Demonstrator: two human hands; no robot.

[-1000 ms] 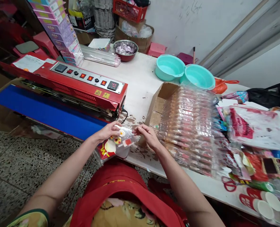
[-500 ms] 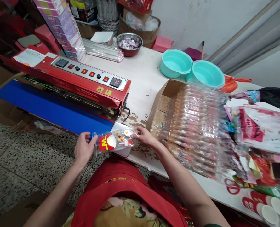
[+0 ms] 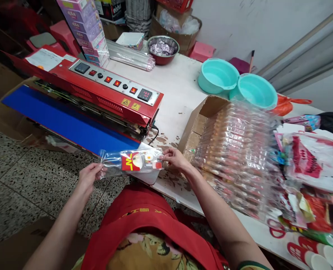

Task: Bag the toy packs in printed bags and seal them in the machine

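A clear plastic bag (image 3: 114,160) is stretched between my two hands, with a red and yellow card and small colourful pieces inside toward its right end. My left hand (image 3: 91,175) pinches the bag's left end. At the opposite end, the fingers of my right hand (image 3: 175,159) are closed on its edge. The bag hangs over the grey metal plate (image 3: 148,175) at the near end of the blue conveyor belt (image 3: 70,122). Behind the belt stands the red sealing machine (image 3: 104,90), with lit switches and a red digital display.
Right of my hands, a cardboard box (image 3: 193,123) holds many filled clear packets (image 3: 233,150). Two turquoise basins (image 3: 218,77) stand behind it. A metal bowl (image 3: 163,49) of small sachets sits farther back. Red-handled scissors (image 3: 276,228) and paper cups (image 3: 301,252) lie near the table's right front edge.
My left hand has moved left and slightly down, and the bag now reaches across a longer span. Its contents sit nearer my right hand. The whole view has shifted a little.
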